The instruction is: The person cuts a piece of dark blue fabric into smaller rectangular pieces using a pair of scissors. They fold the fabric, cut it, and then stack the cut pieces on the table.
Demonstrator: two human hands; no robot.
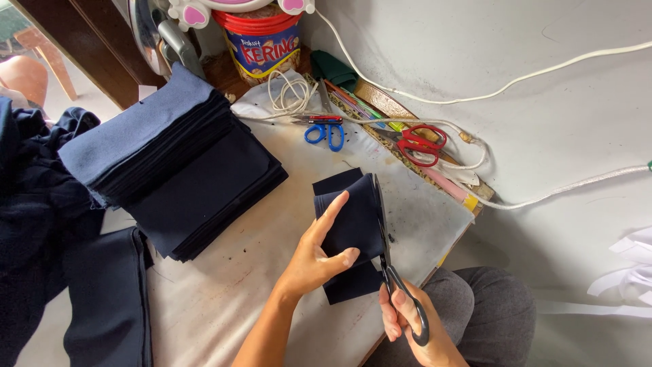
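My left hand (314,253) holds a folded piece of dark navy fabric (353,217) just above the table, thumb and fingers pinching it flat. My right hand (407,319) grips large black-handled scissors (387,251), whose blades run up along the right edge of the fabric piece. A tall stack of cut navy fabric pieces (183,163) lies to the left on the table.
Blue-handled scissors (324,132) and red-handled scissors (420,144) lie at the table's far edge, near a coiled white cord (288,92). A round tin (261,44) stands behind. Dark cloth (41,224) is heaped at the left. White cables (543,75) cross the grey floor.
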